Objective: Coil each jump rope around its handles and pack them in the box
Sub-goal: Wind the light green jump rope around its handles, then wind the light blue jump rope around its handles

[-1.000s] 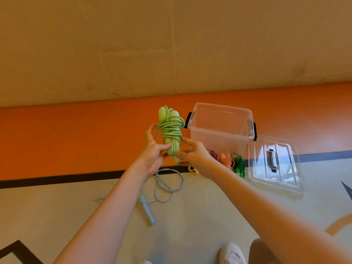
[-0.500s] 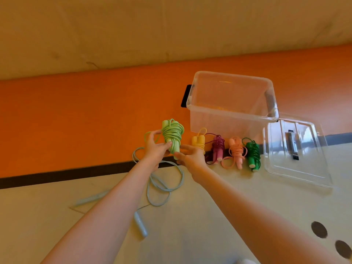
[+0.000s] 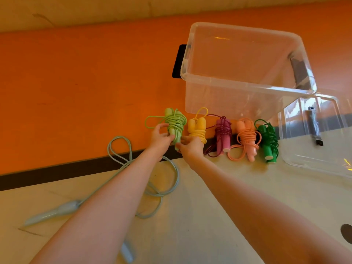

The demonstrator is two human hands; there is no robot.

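A pale blue jump rope [image 3: 131, 168] lies uncoiled on the floor at the left, its cord looping over a black painted line [image 3: 57, 169] that divides the orange floor area [image 3: 76, 82] from the cream floor area [image 3: 190, 216]. One of its pale blue handles [image 3: 57, 211] rests on the cream part at the far left, and the other shows near the bottom edge beneath the left forearm. A beige wall [image 3: 95, 8] runs along the top of the view above the orange band.

The left hand [image 3: 161, 139] grips a light green jump rope coiled around its handles [image 3: 175, 126], the fingers curled round the bundle's left side, with one loose green loop sticking out to the left. The right hand [image 3: 190, 148] pinches the lower end of the same bundle with curled fingers. The bundle is held upright just above the black line, just beside a yellow coiled jump rope [image 3: 198, 126].

Further right, in a row on the floor, lie a magenta coiled jump rope [image 3: 222, 136], a salmon-pink coiled jump rope [image 3: 246, 138] and a dark green coiled jump rope [image 3: 267, 141], each wrapped around its handles. Behind the row stands a clear plastic storage box [image 3: 219, 88] with a black latch on its left end; nothing shows inside it. Its clear plastic lid [image 3: 314, 149] lies flat on the floor at the far right, just beside the dark green bundle. A dark round spot [image 3: 346, 232] marks the cream floor at the right edge.
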